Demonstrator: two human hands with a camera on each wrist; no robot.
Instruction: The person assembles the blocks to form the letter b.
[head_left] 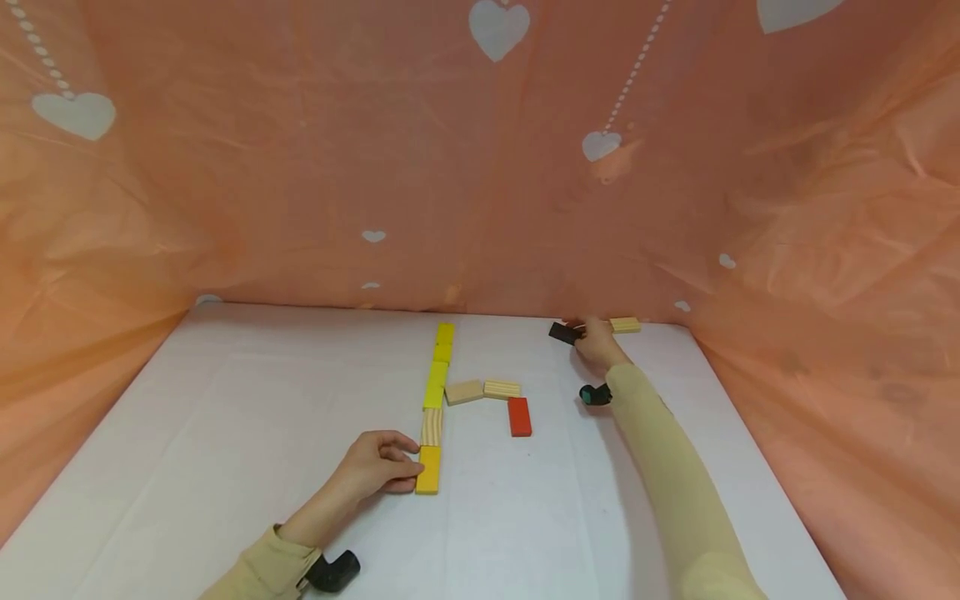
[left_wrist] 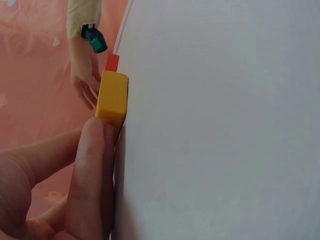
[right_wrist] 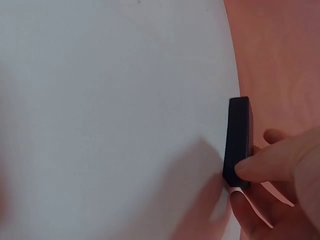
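Observation:
In the head view my left hand has its thumb and curled fingers at the left side of a yellow-orange wooden block, the near end of a line of blocks. The left wrist view shows fingertips at the end of that yellow-orange block. My right hand, at the table's far side, pinches a black block. In the right wrist view the thumb lies on the face of this black block, with fingers behind and under it.
Beyond the near block stand a striped wood block and several yellow blocks. A plain wood block, another striped block and a red block branch rightward. Beside my right hand lies a wood block. A pink curtain surrounds the white table.

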